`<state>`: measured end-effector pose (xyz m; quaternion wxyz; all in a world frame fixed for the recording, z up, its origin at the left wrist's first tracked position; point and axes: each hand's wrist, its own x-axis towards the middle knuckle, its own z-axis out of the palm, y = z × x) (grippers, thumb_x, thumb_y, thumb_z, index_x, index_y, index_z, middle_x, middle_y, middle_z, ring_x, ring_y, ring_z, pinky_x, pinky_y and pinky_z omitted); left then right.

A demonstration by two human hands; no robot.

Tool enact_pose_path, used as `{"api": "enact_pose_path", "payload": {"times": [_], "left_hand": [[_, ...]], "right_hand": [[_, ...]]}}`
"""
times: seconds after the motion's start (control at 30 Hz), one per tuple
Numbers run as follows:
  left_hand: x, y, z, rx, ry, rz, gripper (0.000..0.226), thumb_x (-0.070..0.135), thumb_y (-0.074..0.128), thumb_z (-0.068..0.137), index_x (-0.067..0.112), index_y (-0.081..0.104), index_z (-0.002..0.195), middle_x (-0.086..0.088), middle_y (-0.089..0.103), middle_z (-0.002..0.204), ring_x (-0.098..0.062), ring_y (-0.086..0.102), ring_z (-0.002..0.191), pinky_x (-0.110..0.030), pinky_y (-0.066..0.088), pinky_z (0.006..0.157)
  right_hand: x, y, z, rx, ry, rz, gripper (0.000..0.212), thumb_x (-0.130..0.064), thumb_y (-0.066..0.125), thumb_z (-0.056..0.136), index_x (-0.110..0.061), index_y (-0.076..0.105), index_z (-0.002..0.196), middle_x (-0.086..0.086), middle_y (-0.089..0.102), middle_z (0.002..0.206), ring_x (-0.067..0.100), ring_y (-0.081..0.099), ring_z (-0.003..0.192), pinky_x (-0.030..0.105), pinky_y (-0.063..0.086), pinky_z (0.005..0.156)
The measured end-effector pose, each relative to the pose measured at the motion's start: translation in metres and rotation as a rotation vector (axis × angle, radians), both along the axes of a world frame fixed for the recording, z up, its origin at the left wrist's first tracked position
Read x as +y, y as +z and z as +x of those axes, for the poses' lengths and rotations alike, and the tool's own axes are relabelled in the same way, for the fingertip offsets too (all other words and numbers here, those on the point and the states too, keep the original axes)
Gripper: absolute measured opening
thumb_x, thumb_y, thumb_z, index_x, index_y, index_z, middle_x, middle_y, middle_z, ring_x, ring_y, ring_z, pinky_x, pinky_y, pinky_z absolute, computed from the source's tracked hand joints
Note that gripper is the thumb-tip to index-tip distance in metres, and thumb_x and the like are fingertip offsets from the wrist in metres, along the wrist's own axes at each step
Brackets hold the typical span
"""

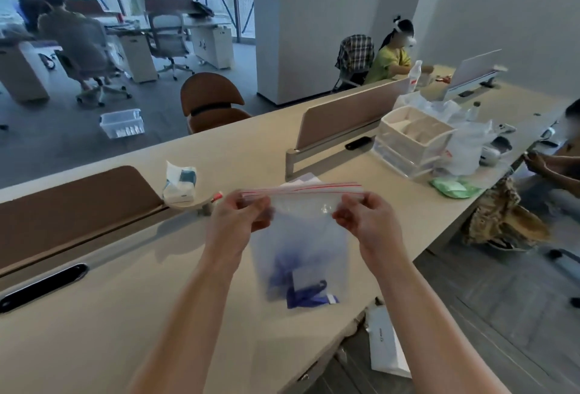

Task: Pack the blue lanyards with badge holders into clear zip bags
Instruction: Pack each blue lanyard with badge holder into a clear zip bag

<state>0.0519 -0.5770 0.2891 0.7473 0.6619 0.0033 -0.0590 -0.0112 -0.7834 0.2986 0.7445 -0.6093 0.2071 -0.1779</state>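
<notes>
Blue lanyard [303, 296] inside zip bag [301, 236], both hands pinching top

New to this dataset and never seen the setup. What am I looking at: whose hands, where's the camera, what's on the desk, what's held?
There is no machine here, just a person working with two bare hands. The single picture comes from a wide-angle camera worn on the person's head, looking forward and down, so the arms reach in from the bottom edge.

The left hand and right hand each pinch a top corner of a clear zip bag, holding it up over the desk. At the bottom of the bag sits a blue lanyard with what looks like its badge holder, though it is blurred.

Further back on the desk are a tissue pack, a white organiser and a green packet.
</notes>
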Motion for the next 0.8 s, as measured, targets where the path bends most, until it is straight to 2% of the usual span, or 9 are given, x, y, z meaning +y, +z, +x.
{"api": "enact_pose_path", "payload": {"times": [0.13,0.27,0.37,0.5,0.63,0.8], "left_hand": [[-0.063,0.01,-0.011,-0.007,0.064,0.016,0.01,0.011,0.07,0.089,0.008,0.069,0.098,-0.012,0.075,0.083,-0.024,0.071,0.076,-0.033,0.057,0.07],[-0.122,0.026,-0.016,-0.032,0.178,0.031,0.009,0.01,0.07,0.088,0.008,0.069,0.097,-0.012,0.074,0.081,-0.025,0.071,0.075,-0.036,0.058,0.072],[-0.155,0.039,-0.012,-0.077,0.234,0.072,0.008,0.009,0.069,0.089,0.008,0.069,0.097,-0.012,0.074,0.081,-0.022,0.07,0.073,-0.034,0.059,0.071],[-0.181,0.046,-0.003,-0.086,0.305,0.07,0.009,0.009,0.069,0.089,0.007,0.069,0.098,-0.012,0.073,0.084,-0.02,0.07,0.071,-0.033,0.061,0.071],[-0.193,0.037,0.016,-0.073,0.347,0.068,0.009,0.013,0.072,0.087,0.013,0.071,0.096,-0.011,0.074,0.085,-0.025,0.071,0.075,-0.039,0.061,0.075],[-0.2,0.02,0.05,-0.055,0.345,0.082,0.01,0.015,0.073,0.086,0.012,0.071,0.096,-0.011,0.074,0.084,-0.023,0.071,0.074,-0.037,0.061,0.073]], "right_hand": [[-0.069,0.007,-0.001,-0.014,0.067,-0.014,0.009,-0.011,0.062,0.094,-0.003,0.066,0.097,0.012,0.069,0.077,0.024,0.066,0.07,0.032,0.057,0.07],[-0.128,0.015,0.01,-0.025,0.127,-0.008,0.008,-0.013,0.063,0.094,-0.006,0.066,0.095,0.011,0.071,0.079,0.025,0.068,0.073,0.035,0.058,0.075],[-0.161,0.023,0.027,-0.03,0.167,-0.004,0.008,-0.015,0.064,0.093,-0.007,0.066,0.093,0.01,0.071,0.078,0.023,0.069,0.072,0.032,0.056,0.072],[-0.187,0.026,0.053,-0.03,0.227,0.026,0.009,-0.014,0.065,0.092,-0.005,0.066,0.094,0.011,0.071,0.077,0.022,0.068,0.069,0.033,0.054,0.072],[-0.2,0.025,0.079,-0.017,0.263,0.042,0.01,-0.012,0.065,0.092,-0.003,0.065,0.095,0.011,0.07,0.075,0.021,0.067,0.067,0.033,0.055,0.072],[-0.208,0.016,0.113,0.016,0.285,0.041,0.007,-0.01,0.064,0.092,-0.003,0.063,0.091,0.01,0.068,0.069,0.023,0.065,0.065,0.033,0.055,0.071]]}}
